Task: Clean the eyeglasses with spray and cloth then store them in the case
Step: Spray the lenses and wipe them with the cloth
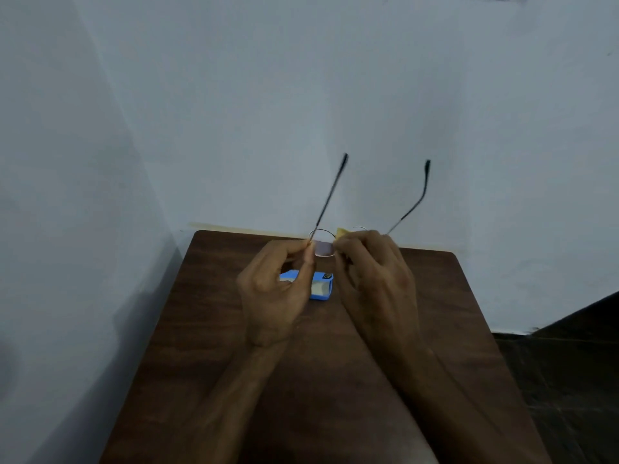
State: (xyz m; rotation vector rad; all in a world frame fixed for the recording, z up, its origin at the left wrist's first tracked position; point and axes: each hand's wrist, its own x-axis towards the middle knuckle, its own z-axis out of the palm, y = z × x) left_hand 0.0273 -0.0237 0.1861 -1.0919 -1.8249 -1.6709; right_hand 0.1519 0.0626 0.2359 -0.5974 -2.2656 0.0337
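Thin-framed eyeglasses point(323, 246) are held up above the far part of the table, temple arms unfolded and pointing up and away. My left hand point(278, 289) pinches the left rim between thumb and forefinger. My right hand point(371, 272) grips a yellow cloth point(341, 233) against the right lens, which is mostly hidden behind the fingers. A blue case point(321, 286) lies on the table below the hands, partly covered by my left hand. No spray bottle is visible.
The dark wooden table point(301, 380) stands in a corner, with pale walls behind and on the left. To the right of the table is dark floor point(569, 380).
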